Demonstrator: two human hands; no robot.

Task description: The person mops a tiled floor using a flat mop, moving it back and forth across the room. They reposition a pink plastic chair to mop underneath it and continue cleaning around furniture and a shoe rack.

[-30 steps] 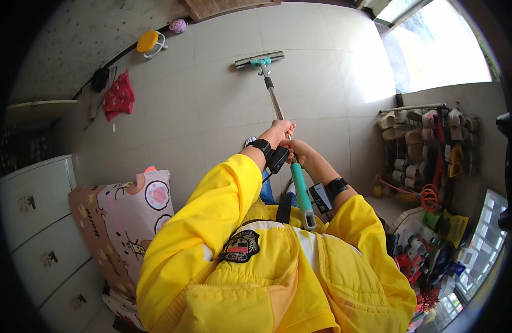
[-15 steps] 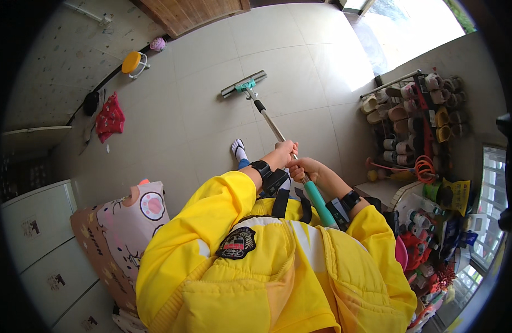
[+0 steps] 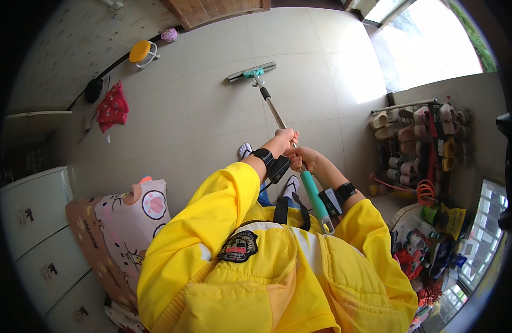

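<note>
With arms stretched forward, our left hand (image 3: 285, 139) and right hand (image 3: 304, 157) clench the mop handle (image 3: 274, 110), its long axis running away from us to the head (image 3: 252, 72) on the floor (image 3: 200, 105).

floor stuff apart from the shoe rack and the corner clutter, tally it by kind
mop, held by the left hand and right hand: 1
yellow stool: 1
red cloth: 1
pink round thing: 1
dark bag by the wall: 1
patterned cushion: 1
total: 6

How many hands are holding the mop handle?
2. The left hand grips the mop handle higher up; the right hand grips it just below, near the teal grip.
</note>
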